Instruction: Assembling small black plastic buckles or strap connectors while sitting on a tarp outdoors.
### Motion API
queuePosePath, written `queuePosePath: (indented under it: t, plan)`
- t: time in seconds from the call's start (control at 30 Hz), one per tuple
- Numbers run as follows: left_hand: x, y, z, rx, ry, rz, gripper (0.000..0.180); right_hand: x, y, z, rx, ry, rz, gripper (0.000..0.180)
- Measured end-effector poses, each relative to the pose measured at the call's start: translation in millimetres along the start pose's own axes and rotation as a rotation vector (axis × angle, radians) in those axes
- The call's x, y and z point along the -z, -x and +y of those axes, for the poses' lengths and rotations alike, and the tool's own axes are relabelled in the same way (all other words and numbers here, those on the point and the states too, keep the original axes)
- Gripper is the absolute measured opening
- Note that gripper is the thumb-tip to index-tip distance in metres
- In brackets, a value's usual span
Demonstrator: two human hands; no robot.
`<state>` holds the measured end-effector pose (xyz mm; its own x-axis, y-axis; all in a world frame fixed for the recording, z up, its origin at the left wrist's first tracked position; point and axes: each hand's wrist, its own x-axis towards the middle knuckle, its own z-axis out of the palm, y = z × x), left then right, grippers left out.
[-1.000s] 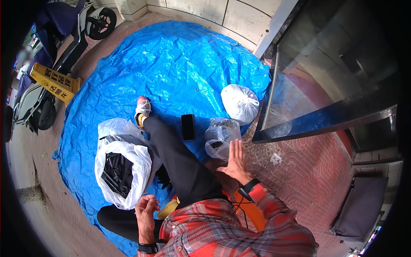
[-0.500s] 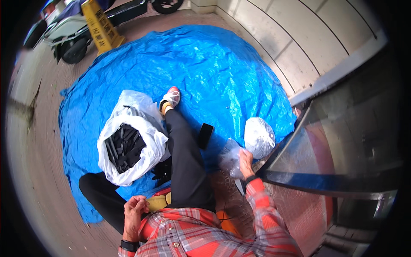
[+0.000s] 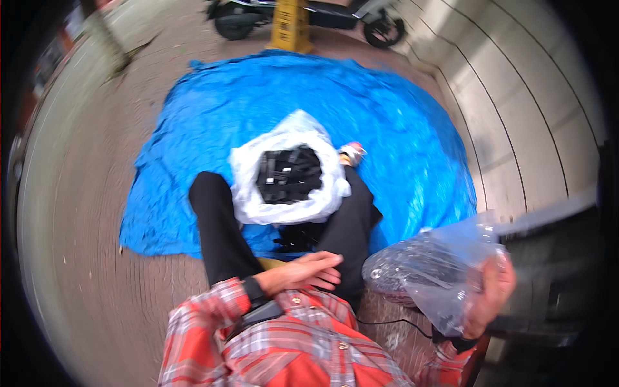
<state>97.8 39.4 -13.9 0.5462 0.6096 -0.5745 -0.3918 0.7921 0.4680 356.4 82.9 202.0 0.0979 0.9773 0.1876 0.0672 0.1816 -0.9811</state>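
My right hand (image 3: 491,290) is raised at the right, its fingers closed around the edge of a clear plastic bag (image 3: 445,284). The bag spreads out to the left, and something dark shows through its far end; I cannot tell whether that lies inside or behind it. Over my lap, my left hand (image 3: 303,271) holds nothing, its fingers stretched out toward the right. Between my legs stands a white plastic bag (image 3: 245,200), its mouth rolled wide around many black strip-like pieces (image 3: 290,174). More black pieces (image 3: 296,238) lie just on the near side of it.
A crinkled blue tarp (image 3: 412,135) covers the paving under the white bag. Beyond its far edge stand a yellow sign (image 3: 291,26) and a parked scooter (image 3: 335,16). A pale panelled wall (image 3: 509,116) runs along the right. A black cord (image 3: 400,320) lies near my right side.
The view has turned, so the scene has shifted to the right. My right hand has lifted the clear bag, now spread larger. My left hand has moved across my lap and its fingers have straightened.
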Motion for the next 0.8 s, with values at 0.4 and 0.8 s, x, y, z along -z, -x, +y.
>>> queuePosePath:
  t: [0.4, 0.8]
  plan:
    - [43.1, 168.2, 6.7, -1.026, 0.283, 0.147, 0.05, -192.2, 61.4, -85.3, -0.112, -0.599, -1.029, 0.036]
    - [291.0, 227.0, -111.0, -1.137, 0.749, 0.635, 0.053, -412.4, 184.9, 102.5, -0.732, -0.522, -1.297, 0.008]
